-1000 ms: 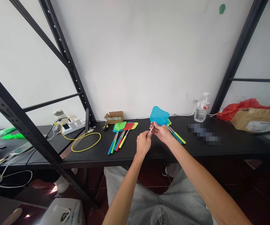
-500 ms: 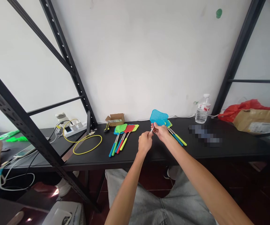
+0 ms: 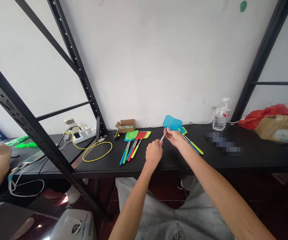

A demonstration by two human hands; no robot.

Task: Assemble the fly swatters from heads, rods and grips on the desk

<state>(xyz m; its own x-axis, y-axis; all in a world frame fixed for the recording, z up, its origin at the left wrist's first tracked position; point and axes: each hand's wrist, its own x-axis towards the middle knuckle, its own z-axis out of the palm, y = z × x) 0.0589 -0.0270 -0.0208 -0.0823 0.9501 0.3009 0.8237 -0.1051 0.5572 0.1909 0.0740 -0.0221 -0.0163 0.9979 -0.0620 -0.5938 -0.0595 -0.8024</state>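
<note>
A blue fly swatter (image 3: 172, 121) is held up between my two hands over the black table. My left hand (image 3: 154, 152) is closed in a fist around its lower end, hiding the handle. With its fingers, my right hand (image 3: 175, 137) pinches the thin metal shaft (image 3: 163, 136) just below the mesh head. Behind and beneath my right hand lie other swatters, with a yellow-green handle (image 3: 197, 148) and a blue one showing. To the left, several swatters with green (image 3: 132, 134), red (image 3: 140, 135), blue and yellow-green heads lie side by side, handles toward me.
A small open cardboard box (image 3: 125, 126) stands by the wall. Left are a yellow cable (image 3: 97, 160), a power strip (image 3: 85, 136) and a shelf post. A water bottle (image 3: 221, 115), a blurred item and a package (image 3: 280, 128) are right. Another person's hand (image 3: 1, 151) shows far left.
My left hand has drawn a little away from my right hand, and more of the metal shaft shows between them. The view has shifted slightly. The other person's hand has moved further into view.
</note>
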